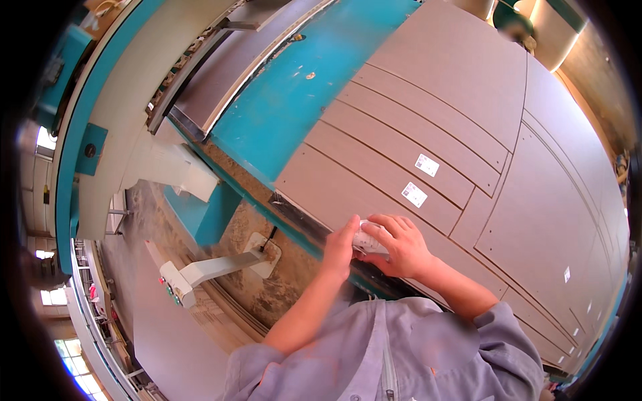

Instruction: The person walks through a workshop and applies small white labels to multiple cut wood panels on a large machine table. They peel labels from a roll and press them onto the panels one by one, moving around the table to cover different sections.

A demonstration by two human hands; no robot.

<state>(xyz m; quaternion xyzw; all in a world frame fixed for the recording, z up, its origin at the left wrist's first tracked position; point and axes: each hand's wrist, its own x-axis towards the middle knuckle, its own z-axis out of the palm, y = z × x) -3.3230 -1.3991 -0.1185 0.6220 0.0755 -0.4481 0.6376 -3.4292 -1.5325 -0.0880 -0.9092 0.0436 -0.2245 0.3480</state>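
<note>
In front of my chest, at the near edge of a grey-brown cut board (441,113), both hands are closed about a small white label roll (369,238). My left hand (340,248) presses its fingers against the roll's left side. Across the top and right side of it curl the fingers of my right hand (401,246). Part of the roll is hidden by the fingers. Just beyond my hands, one white label (414,194) sticks to a narrow strip of the board, and a second label (426,165) lies on the neighbouring strip.
Cut lines split the board into strips and larger panels, several with small labels (567,274) toward the right. A teal machine bed (287,87) adjoins it on the left. Lower left, a control box (177,284) on a pale arm stands over dusty floor and a large panel (174,341).
</note>
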